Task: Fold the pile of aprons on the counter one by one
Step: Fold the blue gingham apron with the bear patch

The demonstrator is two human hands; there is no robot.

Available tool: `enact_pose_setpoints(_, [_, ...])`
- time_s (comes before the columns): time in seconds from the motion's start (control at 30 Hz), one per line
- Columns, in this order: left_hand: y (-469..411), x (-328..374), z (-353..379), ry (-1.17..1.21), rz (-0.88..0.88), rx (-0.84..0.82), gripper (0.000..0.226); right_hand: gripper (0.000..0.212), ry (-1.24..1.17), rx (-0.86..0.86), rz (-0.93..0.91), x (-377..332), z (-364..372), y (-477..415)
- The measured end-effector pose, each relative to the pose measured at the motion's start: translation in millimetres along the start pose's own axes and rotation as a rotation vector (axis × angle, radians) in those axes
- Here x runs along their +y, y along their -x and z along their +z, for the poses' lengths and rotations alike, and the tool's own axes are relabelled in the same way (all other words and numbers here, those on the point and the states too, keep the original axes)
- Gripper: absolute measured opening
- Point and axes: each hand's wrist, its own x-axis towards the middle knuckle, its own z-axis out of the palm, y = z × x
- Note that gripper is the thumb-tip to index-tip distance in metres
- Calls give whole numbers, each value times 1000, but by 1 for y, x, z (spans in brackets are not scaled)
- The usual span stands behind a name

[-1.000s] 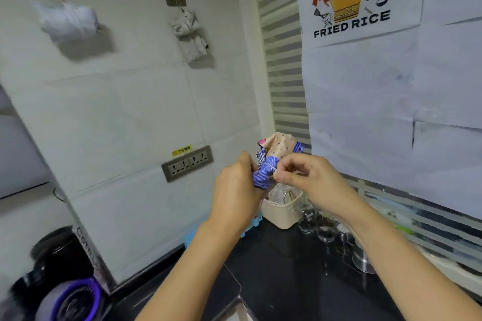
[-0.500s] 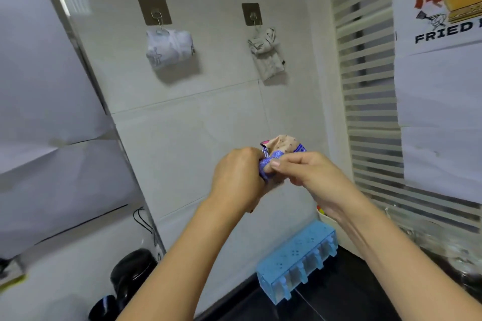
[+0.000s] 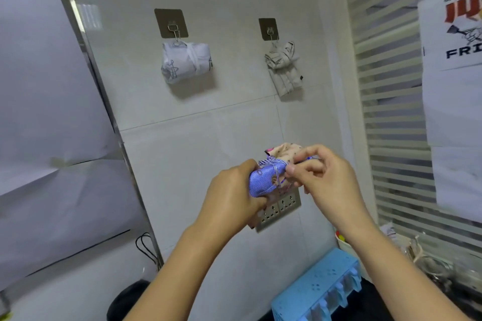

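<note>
The left hand point(image 3: 229, 200) grips a rolled-up blue striped apron point(image 3: 266, 177). The right hand point(image 3: 326, 177) pinches its tie. Two bundles point(image 3: 185, 61) hang on wall hooks.

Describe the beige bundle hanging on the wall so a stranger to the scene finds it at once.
Look at the white tiled wall, where two square adhesive hooks each carry a tied cloth bundle. Take the right hook, nearer the striped blind. Its beige bundle hangs long and creased, unlike the rounder white bundle on the left hook.
</note>
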Motion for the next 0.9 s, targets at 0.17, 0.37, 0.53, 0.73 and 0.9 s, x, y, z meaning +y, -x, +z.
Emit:
enact_pose_setpoints(0.17, [-17,-1,13,-49,-12,128,25,16,334,-6,-251,14,10,-25])
enact_pose_setpoints(0.37, [-50,-5,29,-234,41,335,26,10,154,-110,-66,14,20,-59])
enact_pose_setpoints(0.53, [-74,-5,32,-274,19,332,16,18,91,-290,-82,12,16,-86])
enact_pose_setpoints(0.73, [-98,1,12,-393,70,69,15,20,-267,-317,-99,20,24,-112])
enact_pose_setpoints(0.9, [-115,-8,-21,-408,56,-69,14,19,-389,-457,10,9,35,-135])
